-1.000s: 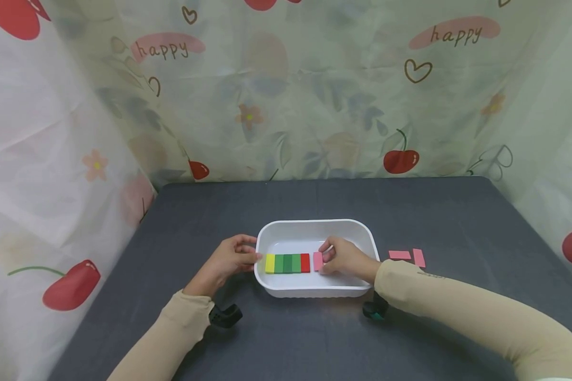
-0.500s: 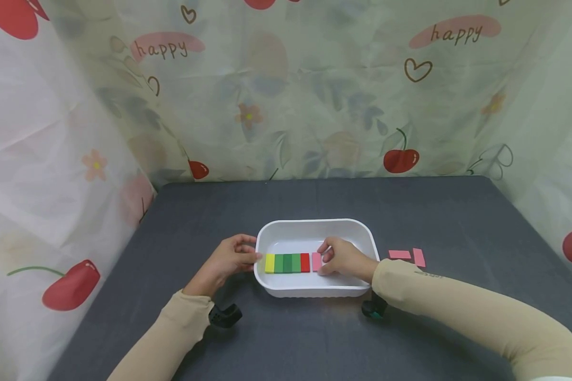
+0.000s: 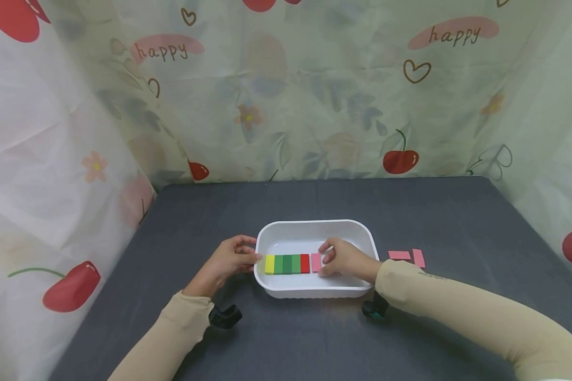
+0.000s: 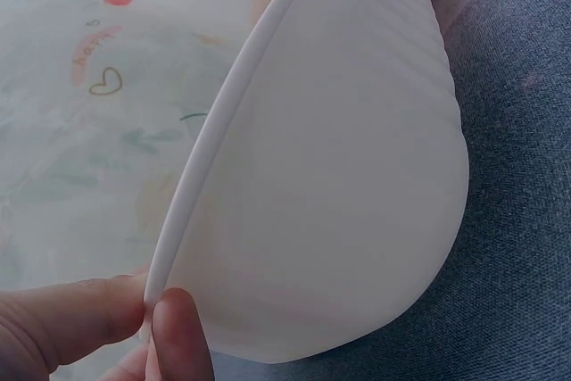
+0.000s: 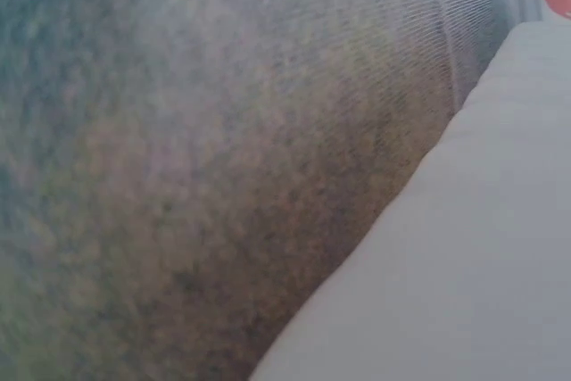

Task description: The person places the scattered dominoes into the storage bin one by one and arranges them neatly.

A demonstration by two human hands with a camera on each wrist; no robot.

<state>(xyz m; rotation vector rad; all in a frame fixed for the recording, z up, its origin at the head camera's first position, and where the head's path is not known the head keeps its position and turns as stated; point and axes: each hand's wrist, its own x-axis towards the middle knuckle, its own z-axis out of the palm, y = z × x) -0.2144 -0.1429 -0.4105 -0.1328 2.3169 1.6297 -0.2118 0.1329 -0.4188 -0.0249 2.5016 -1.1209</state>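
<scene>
A white plastic tray (image 3: 314,292) sits on the dark table. My left hand (image 3: 229,258) pinches its left rim between thumb and fingers; the left wrist view shows the fingertips (image 4: 182,336) on that rim. Inside the tray lies a row of flat rectangular blocks: a yellow block (image 3: 269,264), several green blocks (image 3: 287,264) and a red block (image 3: 305,263). My right hand (image 3: 345,258) reaches over the right side and pinches a pink block (image 3: 316,262), a narrow gap right of the red one. In the right wrist view only the tray's outer wall (image 5: 446,247) and tablecloth show.
Two more pink blocks (image 3: 399,255) lie on the dark tabletop (image 3: 286,344) just right of the tray, near my right sleeve. A printed curtain (image 3: 305,95) hangs behind the table and along both sides.
The pink block in my right hand has shifted slightly left toward the red block. My left hand stays at the tray's rim.
</scene>
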